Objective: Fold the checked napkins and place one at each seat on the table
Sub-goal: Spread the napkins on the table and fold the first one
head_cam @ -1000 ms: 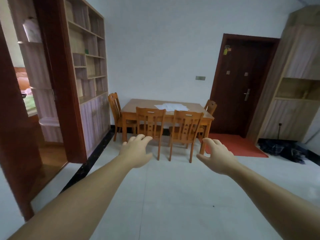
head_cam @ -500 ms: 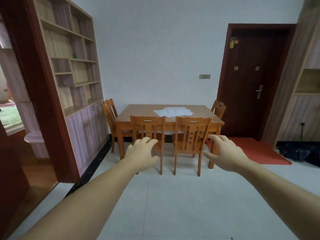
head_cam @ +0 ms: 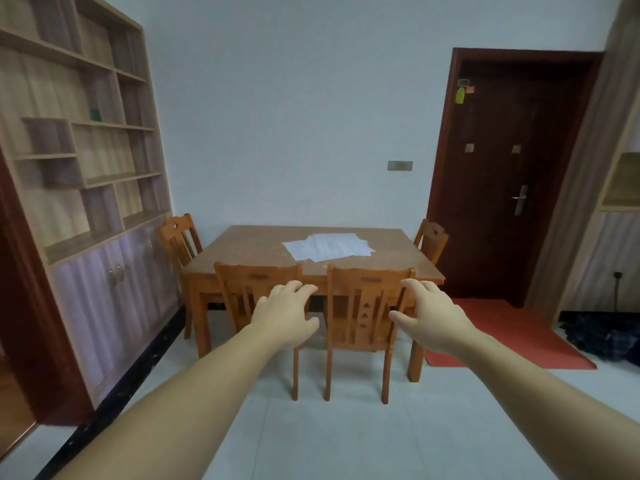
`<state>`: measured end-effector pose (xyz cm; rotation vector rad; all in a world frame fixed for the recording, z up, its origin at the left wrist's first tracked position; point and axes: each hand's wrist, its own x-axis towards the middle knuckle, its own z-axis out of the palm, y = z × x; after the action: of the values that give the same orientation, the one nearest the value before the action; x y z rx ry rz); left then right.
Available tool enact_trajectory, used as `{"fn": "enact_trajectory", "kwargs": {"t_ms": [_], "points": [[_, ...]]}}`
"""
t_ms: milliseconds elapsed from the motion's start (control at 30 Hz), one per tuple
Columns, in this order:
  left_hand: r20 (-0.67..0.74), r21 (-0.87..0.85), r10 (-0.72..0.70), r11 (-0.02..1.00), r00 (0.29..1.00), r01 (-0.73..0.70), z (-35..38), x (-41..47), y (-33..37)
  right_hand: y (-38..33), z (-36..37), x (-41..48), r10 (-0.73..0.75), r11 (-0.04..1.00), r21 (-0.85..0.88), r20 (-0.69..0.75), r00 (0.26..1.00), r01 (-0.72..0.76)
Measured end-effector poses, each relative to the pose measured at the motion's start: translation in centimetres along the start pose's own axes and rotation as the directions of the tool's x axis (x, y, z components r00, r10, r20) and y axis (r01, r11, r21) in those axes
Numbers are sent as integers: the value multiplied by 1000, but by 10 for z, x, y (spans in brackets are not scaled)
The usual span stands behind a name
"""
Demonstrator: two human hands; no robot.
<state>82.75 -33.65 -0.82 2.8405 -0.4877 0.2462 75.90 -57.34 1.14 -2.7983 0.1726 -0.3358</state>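
A loose pile of pale napkins (head_cam: 328, 248) lies flat on the wooden table (head_cam: 249, 252), right of its middle. Chairs stand around the table: two on the near side (head_cam: 258, 285) (head_cam: 369, 299), one at the left end (head_cam: 176, 237), one at the right end (head_cam: 430, 239). Both my arms reach forward over the floor, short of the chairs. My left hand (head_cam: 285, 315) and my right hand (head_cam: 433, 315) hang palm down with relaxed, slightly spread fingers and hold nothing.
A tall shelf unit with cupboards (head_cam: 86, 188) lines the left wall. A dark red door (head_cam: 512, 174) is at the back right, with a red mat (head_cam: 512, 334) before it. Dark checked cloth (head_cam: 609, 337) lies on the floor at far right. Pale floor tiles (head_cam: 346, 438) stretch up to the chairs.
The table and chairs have grown larger and moved toward the centre as I walk closer. Both hands stay held out in front, empty.
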Motion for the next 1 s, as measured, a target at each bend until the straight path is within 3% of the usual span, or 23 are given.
{"fn": "enact_trajectory", "kwargs": {"t_ms": [400, 667, 1000], "points": [[63, -13, 56, 998, 996, -55, 87, 306, -43, 61, 59, 292, 35, 989, -147, 28, 999, -31], [90, -4, 51, 999, 995, -51, 126, 471, -35, 116, 81, 449, 53, 992, -117, 33, 998, -49], [114, 32, -58, 998, 992, 55, 196, 663, 21, 240, 127, 655, 4, 1000, -18, 117, 993, -2]]}}
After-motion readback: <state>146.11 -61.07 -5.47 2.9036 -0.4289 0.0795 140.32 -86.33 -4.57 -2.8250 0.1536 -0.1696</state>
